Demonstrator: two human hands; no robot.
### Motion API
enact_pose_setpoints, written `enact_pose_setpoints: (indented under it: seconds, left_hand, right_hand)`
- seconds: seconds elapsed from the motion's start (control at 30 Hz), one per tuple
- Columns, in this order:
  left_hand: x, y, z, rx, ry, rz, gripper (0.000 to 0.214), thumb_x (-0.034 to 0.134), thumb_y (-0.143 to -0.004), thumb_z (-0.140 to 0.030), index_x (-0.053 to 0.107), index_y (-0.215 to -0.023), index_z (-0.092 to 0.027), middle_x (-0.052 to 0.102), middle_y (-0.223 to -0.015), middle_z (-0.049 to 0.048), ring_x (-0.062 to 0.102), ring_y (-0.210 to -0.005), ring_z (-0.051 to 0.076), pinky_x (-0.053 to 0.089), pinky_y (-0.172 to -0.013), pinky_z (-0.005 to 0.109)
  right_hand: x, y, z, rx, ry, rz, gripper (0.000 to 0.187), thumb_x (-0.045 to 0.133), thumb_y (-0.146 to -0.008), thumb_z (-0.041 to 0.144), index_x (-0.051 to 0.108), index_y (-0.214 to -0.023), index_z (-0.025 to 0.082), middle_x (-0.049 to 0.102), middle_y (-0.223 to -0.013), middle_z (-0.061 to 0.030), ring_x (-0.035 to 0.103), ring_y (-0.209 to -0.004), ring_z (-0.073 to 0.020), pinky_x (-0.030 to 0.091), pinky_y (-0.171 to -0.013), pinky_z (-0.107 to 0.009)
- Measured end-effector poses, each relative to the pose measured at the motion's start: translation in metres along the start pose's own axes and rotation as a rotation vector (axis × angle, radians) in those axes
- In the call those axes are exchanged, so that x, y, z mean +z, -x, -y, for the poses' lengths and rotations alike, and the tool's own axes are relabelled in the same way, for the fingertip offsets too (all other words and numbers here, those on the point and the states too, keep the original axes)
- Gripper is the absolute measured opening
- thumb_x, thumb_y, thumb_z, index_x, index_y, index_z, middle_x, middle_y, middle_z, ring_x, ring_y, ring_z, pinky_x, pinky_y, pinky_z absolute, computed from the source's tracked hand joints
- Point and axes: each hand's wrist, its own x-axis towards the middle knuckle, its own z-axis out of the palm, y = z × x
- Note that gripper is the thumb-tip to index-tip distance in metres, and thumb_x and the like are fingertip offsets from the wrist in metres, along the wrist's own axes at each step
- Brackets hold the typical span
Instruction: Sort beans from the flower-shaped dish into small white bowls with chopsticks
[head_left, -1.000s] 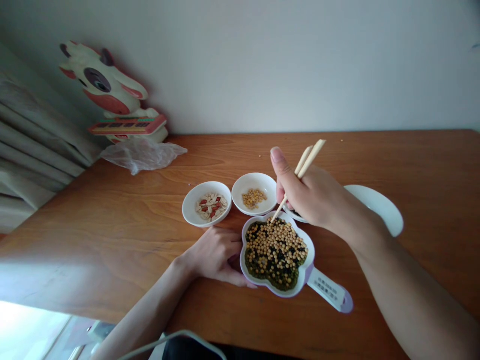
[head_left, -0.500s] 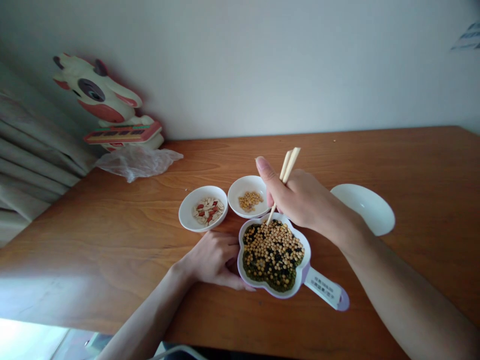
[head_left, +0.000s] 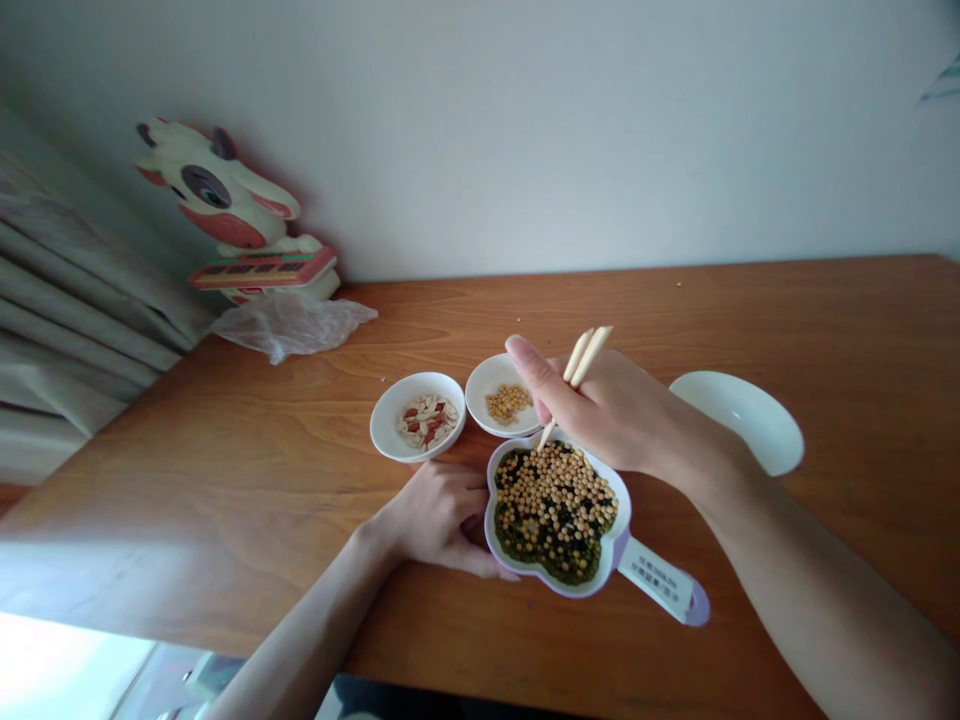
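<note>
A white-and-lilac flower-shaped bowl (head_left: 626,545) with a printed label on its handle stands on the table. It holds soybeans (head_left: 559,480) over small dark and green grains. My left hand (head_left: 442,515) grips the bowl's left side, thumb along the near edge and some fingers hidden. Wooden chopsticks (head_left: 586,357) are pinched in my right hand (head_left: 615,415), their tips down among the soybeans at the bowl's far edge. Just behind sits a small white bowl (head_left: 480,378) of yellow beans (head_left: 508,403), partly covered by my right hand.
Left of the beans, another white bowl (head_left: 381,425) contains pale seeds and reddish pieces. A white dish (head_left: 739,405) lies behind my right forearm. A cow-shaped toy keyboard (head_left: 262,265) and a crumpled plastic bag (head_left: 300,325) stand at the back left, near a curtain (head_left: 75,330).
My right hand has dipped slightly and the chopsticks lean over a little more. The whole view has shifted a bit; my left hand stays on the flower-shaped bowl.
</note>
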Motion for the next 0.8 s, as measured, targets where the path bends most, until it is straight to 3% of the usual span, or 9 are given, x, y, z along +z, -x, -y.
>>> enact_pose_setpoints:
  seconds: [0.13,0.53,0.8]
  left_hand:
    - [0.0001,-0.0006,0.0,-0.011,0.013,-0.01,0.062,0.08,-0.086,-0.074,0.06,-0.066,-0.019,0.065,-0.065,0.0008,0.056,-0.057,0.015,0.032,-0.057,0.032]
    - [0.001,-0.0008,0.0002,0.047,0.007,-0.055,0.06,0.082,-0.086,-0.072,0.059,-0.068,-0.02,0.065,-0.066,0.0003,0.052,-0.056,0.014,0.029,-0.055,0.033]
    - [0.0012,-0.0001,0.0011,0.017,0.005,-0.021,0.062,0.077,-0.089,-0.076,0.06,-0.067,-0.02,0.065,-0.066,0.001,0.053,-0.056,0.014,0.032,-0.056,0.033]
  right_hand:
    - [0.0011,0.001,0.0006,-0.056,0.007,0.026,0.078,0.018,-0.109,0.076,0.048,-0.061,0.023,0.053,-0.05,-0.0014,0.047,-0.049,-0.0153,0.031,-0.06,-0.037]
    - [0.0064,-0.0046,-0.0048,-0.03,0.023,-0.009,0.079,0.02,-0.11,0.075,0.045,-0.057,0.022,0.051,-0.052,-0.0015,0.044,-0.053,-0.0159,0.026,-0.061,-0.037]
    - [0.0063,-0.0039,-0.0041,0.022,0.028,0.004,0.081,0.014,-0.108,0.077,0.045,-0.057,0.022,0.053,-0.051,-0.0019,0.045,-0.051,-0.0157,0.028,-0.058,-0.036]
